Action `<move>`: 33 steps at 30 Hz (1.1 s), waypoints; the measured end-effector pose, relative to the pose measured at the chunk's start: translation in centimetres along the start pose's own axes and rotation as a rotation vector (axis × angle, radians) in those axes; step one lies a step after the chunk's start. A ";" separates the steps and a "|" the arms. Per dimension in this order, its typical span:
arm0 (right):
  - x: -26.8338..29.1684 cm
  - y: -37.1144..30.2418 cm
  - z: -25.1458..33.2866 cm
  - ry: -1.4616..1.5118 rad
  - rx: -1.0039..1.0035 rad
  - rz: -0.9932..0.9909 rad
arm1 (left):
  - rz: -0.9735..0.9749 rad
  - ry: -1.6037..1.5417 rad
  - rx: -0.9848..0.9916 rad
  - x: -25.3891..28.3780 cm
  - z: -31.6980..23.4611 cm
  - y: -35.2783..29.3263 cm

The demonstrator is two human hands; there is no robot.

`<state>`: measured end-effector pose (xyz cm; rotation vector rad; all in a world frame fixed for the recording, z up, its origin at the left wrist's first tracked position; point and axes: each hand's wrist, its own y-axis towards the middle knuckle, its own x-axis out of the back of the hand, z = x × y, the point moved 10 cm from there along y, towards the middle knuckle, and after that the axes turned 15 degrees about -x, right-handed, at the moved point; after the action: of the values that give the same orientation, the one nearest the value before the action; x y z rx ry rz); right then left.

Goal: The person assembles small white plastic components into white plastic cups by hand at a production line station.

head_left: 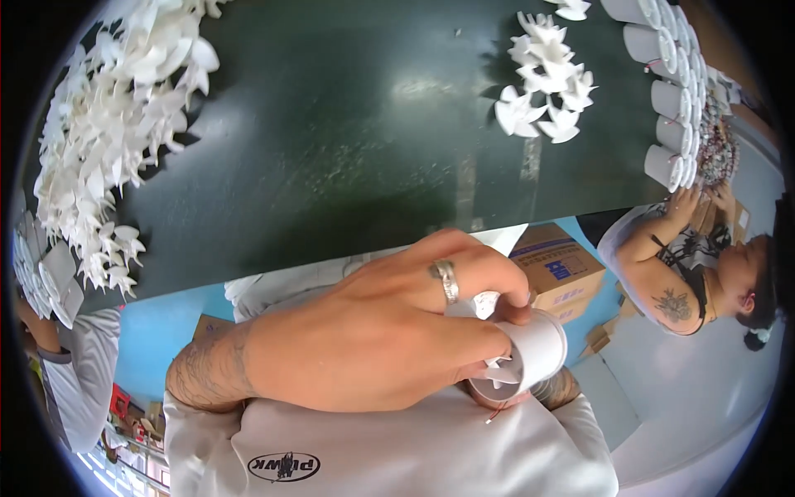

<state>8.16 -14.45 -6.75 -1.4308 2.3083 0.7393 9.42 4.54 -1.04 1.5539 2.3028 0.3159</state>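
Note:
A white cylindrical housing point(540, 352) is held in front of my chest, its open end tilted toward the left. Thin red wires point(494, 412) hang below it. Inside the opening sits a small white fan blade point(501, 372), and the thumb of my left hand point(373, 331) presses against it, fingers curled round the rim. A silver ring is on one finger of that hand. My right hand point(497, 399) grips the housing from behind and below; most of it is hidden by the housing, with the tattooed forearm showing behind.
A dark green table point(331, 149) spans ahead. White fan blades point(124, 124) are heaped at its left, with a smaller pile point(551, 74) at right. White housings point(667, 99) line the right end. A co-worker point(679, 273) sits right; another person's sleeve point(87, 364) is left. Cardboard boxes point(555, 269) stand below.

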 end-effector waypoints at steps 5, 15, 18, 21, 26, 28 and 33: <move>1.8 2.7 -1.4 -0.078 -0.169 0.363 | 0.074 0.000 0.016 -1.3 -0.1 -1.9; 4.6 1.1 -0.4 -0.135 0.178 0.381 | -0.082 0.142 -0.148 -1.0 -1.7 -3.7; 4.1 0.9 0.2 -0.180 0.280 0.293 | -0.150 0.125 -0.187 -0.7 -1.8 -4.1; 3.2 0.3 0.9 -0.225 0.382 0.197 | -0.239 0.091 -0.210 -0.4 -1.5 -4.6; -1.3 0.8 1.8 -0.288 0.533 0.069 | -0.287 0.034 -0.186 -0.5 -1.3 -4.1; -3.6 2.0 1.6 -0.271 0.454 0.051 | -0.284 0.089 -0.170 -0.4 -1.9 -4.6; 3.1 -2.7 0.2 -0.818 0.360 -0.650 | -0.210 -0.011 -0.081 -0.9 -0.9 -4.4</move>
<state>9.22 -17.56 -9.19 -1.2614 1.1846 0.5213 5.61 2.06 -1.66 1.2592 2.3873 0.3400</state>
